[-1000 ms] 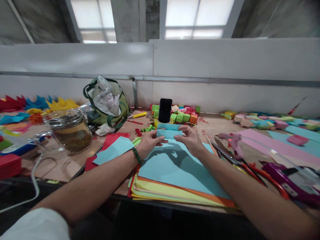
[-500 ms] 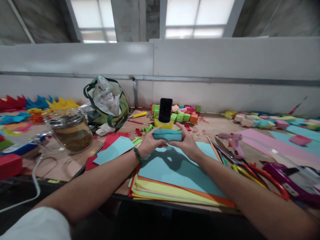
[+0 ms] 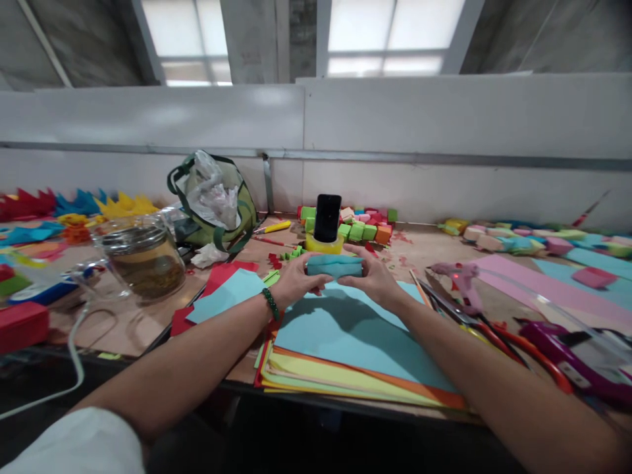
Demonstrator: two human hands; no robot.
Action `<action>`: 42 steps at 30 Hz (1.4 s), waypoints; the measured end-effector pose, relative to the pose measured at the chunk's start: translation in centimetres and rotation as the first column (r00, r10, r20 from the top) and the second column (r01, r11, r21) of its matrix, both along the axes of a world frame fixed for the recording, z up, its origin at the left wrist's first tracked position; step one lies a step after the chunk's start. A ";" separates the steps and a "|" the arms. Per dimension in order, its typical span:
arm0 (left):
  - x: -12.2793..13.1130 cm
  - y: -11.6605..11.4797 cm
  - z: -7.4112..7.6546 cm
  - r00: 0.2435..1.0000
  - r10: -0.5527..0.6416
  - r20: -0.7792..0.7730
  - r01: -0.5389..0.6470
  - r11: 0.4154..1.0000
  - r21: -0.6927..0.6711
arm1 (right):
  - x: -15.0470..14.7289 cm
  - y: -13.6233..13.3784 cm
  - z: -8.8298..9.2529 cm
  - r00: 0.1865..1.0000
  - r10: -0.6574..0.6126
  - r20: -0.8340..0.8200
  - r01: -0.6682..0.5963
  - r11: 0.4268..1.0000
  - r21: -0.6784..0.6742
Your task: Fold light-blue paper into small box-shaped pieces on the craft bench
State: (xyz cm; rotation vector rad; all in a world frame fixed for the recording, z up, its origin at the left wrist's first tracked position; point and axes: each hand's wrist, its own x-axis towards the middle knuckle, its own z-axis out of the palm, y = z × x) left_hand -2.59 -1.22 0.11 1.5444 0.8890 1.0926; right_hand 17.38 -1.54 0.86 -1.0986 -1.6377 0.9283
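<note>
A folded piece of light blue paper [image 3: 334, 266] is held level between my two hands, a crease running along its length. My left hand [image 3: 295, 283], with a green bead bracelet at the wrist, grips its left end. At the right end, my right hand [image 3: 372, 280] pinches it between thumb and fingers. Beneath both hands lies a large light blue sheet [image 3: 355, 339], on top of a stack of coloured paper [image 3: 340, 378]. Just beyond the folded piece, a phone [image 3: 327, 218] leans upright on a yellow tape roll [image 3: 323, 246].
Left stand a glass pitcher [image 3: 143, 263] of dark liquid and a green bag [image 3: 232, 204]. A yellow cutter [image 3: 274, 227] lies near small paper boxes [image 3: 363, 230]. On the right are a pink glue gun [image 3: 459, 283], scissors [image 3: 533, 355] and a purple tool [image 3: 573, 359].
Both hands and the folded blue paper have shifted slightly right. The paper has turned a little, so more of its creased front face shows.
</note>
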 end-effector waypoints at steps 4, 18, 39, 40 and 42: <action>-0.2 0.3 -0.1 1.000 -0.005 0.012 0.005 0.998 -0.062 | 0.4 0.6 -0.2 0.997 -0.001 -0.080 0.000 1.000 -0.003; -0.7 0.5 0.1 0.985 0.046 0.168 -0.006 0.973 -0.232 | 0.3 0.1 0.0 0.998 -0.021 -0.064 0.028 0.994 0.102; 0.4 -0.5 -0.1 0.998 -0.054 0.044 0.063 0.975 -0.212 | -0.4 0.4 -0.8 0.980 -0.191 -0.057 0.195 0.977 0.081; 0.6 -0.6 0.0 0.998 -0.060 0.031 0.065 0.979 -0.195 | -0.3 0.7 -0.9 0.978 -0.202 -0.059 0.206 0.975 0.082; 0.8 -0.8 0.2 0.998 -0.064 0.014 0.066 0.982 -0.176 | 0.0 1.0 -0.9 0.967 -0.241 -0.077 0.248 0.963 0.101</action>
